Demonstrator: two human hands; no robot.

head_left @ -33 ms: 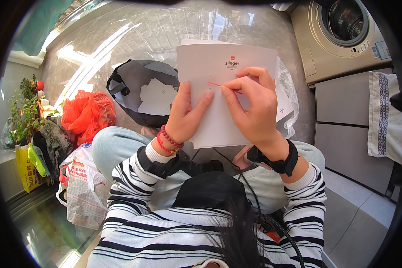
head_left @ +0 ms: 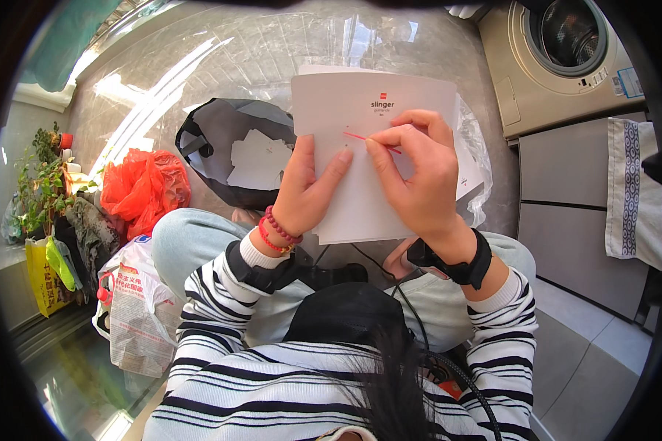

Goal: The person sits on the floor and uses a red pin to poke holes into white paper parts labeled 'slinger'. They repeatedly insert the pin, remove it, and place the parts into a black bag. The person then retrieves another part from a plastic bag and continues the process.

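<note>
A large white card (head_left: 331,103), with a small printed mark and tiny holes or dots, is held up in front of me. My left hand (head_left: 301,184) grips its left edge, thumb on the front and fingers hidden behind. My right hand (head_left: 419,162) pinches a thin red strip (head_left: 354,136) between thumb and forefinger. The strip slants across the card's face beside the dots, one end showing left of the fingertips and a bit showing past them. Whether it passes through a hole I cannot tell. More white sheets (head_left: 469,173) show behind the card.
An open black-and-grey bag (head_left: 198,176) holding white cards (head_left: 257,158) stands left of my hands. Clear plastic (head_left: 479,147) lies behind the sheets. Further left are a red plastic bag (head_left: 143,187), a white bag (head_left: 136,316) and plants (head_left: 40,184). A washing machine (head_left: 507,81) stands at far right.
The right hand and the red strip have shifted very slightly to the right. My left hand and the card stay almost the same.
</note>
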